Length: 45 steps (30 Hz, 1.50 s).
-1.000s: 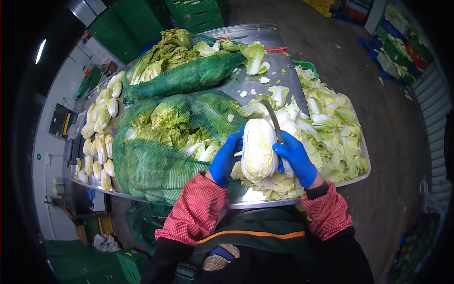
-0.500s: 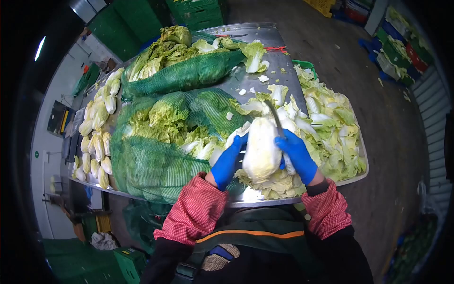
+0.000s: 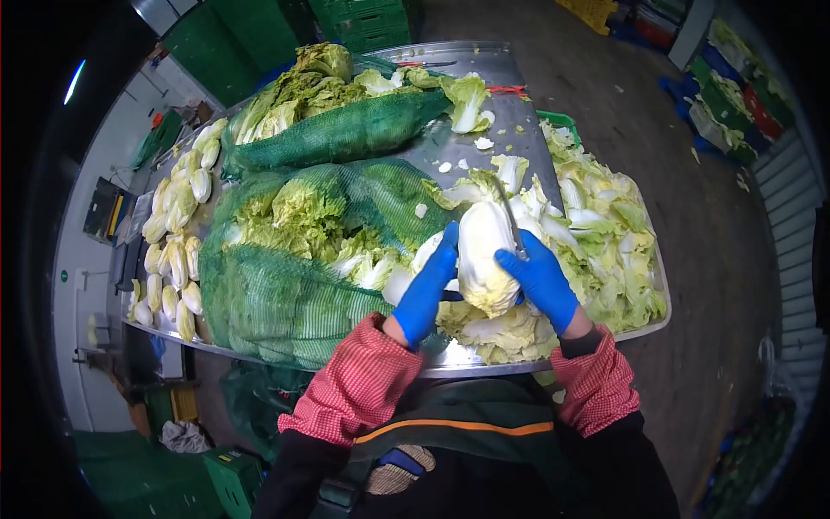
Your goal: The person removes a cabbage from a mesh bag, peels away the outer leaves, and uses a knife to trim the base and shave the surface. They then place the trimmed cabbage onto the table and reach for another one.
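Observation:
A pale Chinese cabbage point(image 3: 487, 255) is held upright between my two blue-gloved hands, over a heap of loose leaves point(image 3: 501, 333) at the table's front edge. My left hand point(image 3: 430, 281) wraps its left side. On the right, my right hand point(image 3: 540, 277) is closed round a knife point(image 3: 507, 212), its thumb on the cabbage. The blade stands up along the cabbage's right side; the handle is mostly hidden by the hand. Beside my left hand lies an open green net sack point(image 3: 294, 298) with leafy cabbages in it.
The metal table point(image 3: 519, 143) bears another net sack point(image 3: 346, 134) behind and rows of small trimmed cabbages point(image 3: 177, 208) at the left. A large tub point(image 3: 661, 298) full of leaves stands against the right side. Green crates point(image 3: 367, 22) are farther back.
The cabbage has turned in my hands and shows a whiter, veined side. My left hand has moved slightly up along it, and my right thumb now lies across its front.

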Motion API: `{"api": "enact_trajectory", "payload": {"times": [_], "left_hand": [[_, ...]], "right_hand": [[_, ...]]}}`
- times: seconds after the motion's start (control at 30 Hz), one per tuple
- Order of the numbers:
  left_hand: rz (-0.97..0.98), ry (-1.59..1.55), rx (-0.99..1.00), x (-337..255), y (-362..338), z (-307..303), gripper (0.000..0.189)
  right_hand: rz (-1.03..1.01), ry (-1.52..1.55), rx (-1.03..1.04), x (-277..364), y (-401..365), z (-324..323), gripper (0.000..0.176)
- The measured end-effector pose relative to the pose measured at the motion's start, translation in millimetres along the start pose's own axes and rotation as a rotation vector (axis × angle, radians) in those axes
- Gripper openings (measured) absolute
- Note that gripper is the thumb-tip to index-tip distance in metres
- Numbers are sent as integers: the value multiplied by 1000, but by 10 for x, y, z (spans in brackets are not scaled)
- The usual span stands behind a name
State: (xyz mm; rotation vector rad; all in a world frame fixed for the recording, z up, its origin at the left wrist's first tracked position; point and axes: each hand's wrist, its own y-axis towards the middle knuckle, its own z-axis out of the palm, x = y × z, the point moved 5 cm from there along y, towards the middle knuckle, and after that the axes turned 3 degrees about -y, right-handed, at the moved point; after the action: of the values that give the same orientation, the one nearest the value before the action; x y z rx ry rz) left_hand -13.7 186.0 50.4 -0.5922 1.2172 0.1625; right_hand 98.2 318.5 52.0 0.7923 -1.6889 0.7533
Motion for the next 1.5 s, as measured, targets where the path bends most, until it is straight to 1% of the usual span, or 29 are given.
{"api": "enact_trajectory", "payload": {"times": [0.03,0.07,0.13,0.17,0.2,0.23,0.27,0.33,0.43,0.57,0.67,0.7,0.8,0.87,0.93,0.97,1.0,1.03,1.07,1.1,1.13,1.2,1.23,1.3,1.33,1.37,1.4,1.47,1.5], "left_hand": [[73,-4,97,-92,-3,-25,69],[44,-72,96,-179,-16,-65,73],[106,-387,233,-168,-5,-236,76],[96,-449,219,-167,-12,-303,76],[84,-422,195,-146,-23,-350,76],[71,-393,170,-111,-36,-403,76],[61,-365,143,-81,-45,-463,75],[40,-401,152,-53,-74,-542,74],[31,-418,138,-50,-135,-663,73],[44,-433,133,-61,-221,-847,71],[41,-436,114,-64,-316,-1019,70],[41,-434,106,-76,-351,-1073,70],[39,-395,97,-133,-478,-1258,69],[57,-372,91,-168,-539,-1368,68],[74,-365,28,-162,-558,-1465,69],[86,-385,-11,-152,-542,-1478,69],[97,-405,-49,-135,-517,-1485,69],[146,-562,78,-113,-418,-1453,73],[169,-699,0,-66,-399,-1482,73],[188,-749,43,-125,-429,-1569,73],[204,-800,89,-169,-454,-1653,72],[375,-449,-52,-256,-458,-1823,65],[451,-278,-119,-301,-486,-1858,61],[371,-186,-102,-435,-593,-1806,62],[337,-136,-92,-515,-626,-1807,62],[240,-186,-22,-476,-556,-1899,61],[231,-239,-8,-362,-441,-1931,64],[205,-341,27,-107,-225,-1915,70],[84,-551,155,-35,-191,-1706,71]], "right_hand": [[23,295,40,-63,30,-5,58],[48,591,79,-139,45,-6,58],[113,867,115,-283,31,36,55],[142,982,119,-302,16,86,55],[173,1099,124,-303,3,139,54],[188,1037,109,-250,-14,160,56],[211,1060,96,-249,-7,196,57],[262,1106,75,-255,3,282,57],[283,1139,67,-203,60,408,58],[241,1260,150,-85,112,630,60],[234,1306,198,-155,211,804,60],[209,1276,227,-147,255,867,60],[230,1218,159,-130,355,1092,59],[244,1248,213,-32,415,1283,56],[265,1262,284,27,462,1500,56],[237,1257,335,47,496,1608,55],[175,1060,319,94,547,1720,54],[110,865,301,179,591,1853,54],[42,673,278,274,622,1940,53],[-108,387,263,451,605,1927,52],[-153,175,210,533,650,1922,53],[13,-90,266,727,635,1860,56],[69,-71,263,695,648,1869,57],[177,-34,252,619,664,1864,59],[118,200,262,639,666,1863,60],[57,433,273,647,656,1853,61],[-2,668,282,642,627,1836,62],[19,613,262,543,530,1839,59],[25,581,253,504,501,1833,58]]}}
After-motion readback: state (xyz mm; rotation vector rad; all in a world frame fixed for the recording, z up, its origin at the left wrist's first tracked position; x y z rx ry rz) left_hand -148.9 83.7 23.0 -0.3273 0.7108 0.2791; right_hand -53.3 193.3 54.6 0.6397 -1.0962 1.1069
